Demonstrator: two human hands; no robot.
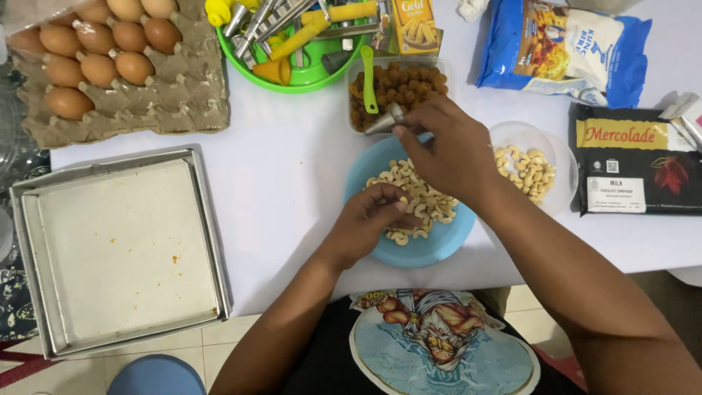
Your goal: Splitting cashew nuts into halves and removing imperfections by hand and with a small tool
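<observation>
A blue plate (431,245) holds a pile of cashew nuts (426,199) near the table's front edge. My left hand (365,219) rests on the plate's near left side and pinches a cashew between its fingers. My right hand (446,150) hovers over the plate's far side and holds a small metal cone-shaped piping nozzle (385,121) at its fingertips. Just behind, a clear tub of brown dates (409,84) has a green spoon (368,80) in it.
A square metal baking tin (117,249) lies at the left. Behind it is a tray of brown eggs (95,51). A green bowl of tools (292,36), a clear bowl of cashews (528,168), a blue bag (563,47) and a black chocolate pack (632,157) stand around.
</observation>
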